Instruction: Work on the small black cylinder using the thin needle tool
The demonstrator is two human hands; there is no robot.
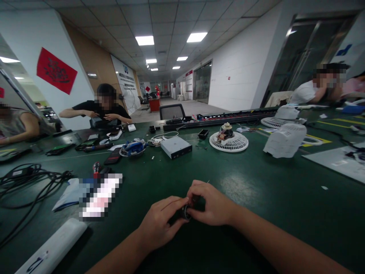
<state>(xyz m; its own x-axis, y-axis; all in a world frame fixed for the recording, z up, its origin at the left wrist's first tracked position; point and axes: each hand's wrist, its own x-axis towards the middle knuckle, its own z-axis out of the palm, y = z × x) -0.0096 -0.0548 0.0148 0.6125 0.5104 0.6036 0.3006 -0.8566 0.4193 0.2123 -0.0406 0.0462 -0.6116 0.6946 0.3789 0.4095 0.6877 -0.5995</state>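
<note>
Just above the green table, a small dark round part with a shiny rim is held between both hands. My left hand grips it from the left, thumb below and fingers above. My right hand is closed at its right side, fingertips and thumb pinched against it. A thin pointed bit sticks up behind the right fingers. Much of the part is hidden by the fingers, so its exact shape cannot be made out.
Ahead lie a silver box-shaped drive, a white round fan grille and a white plastic housing. At left are black cables, a blurred bright screen and a long white casing. People sit across the table.
</note>
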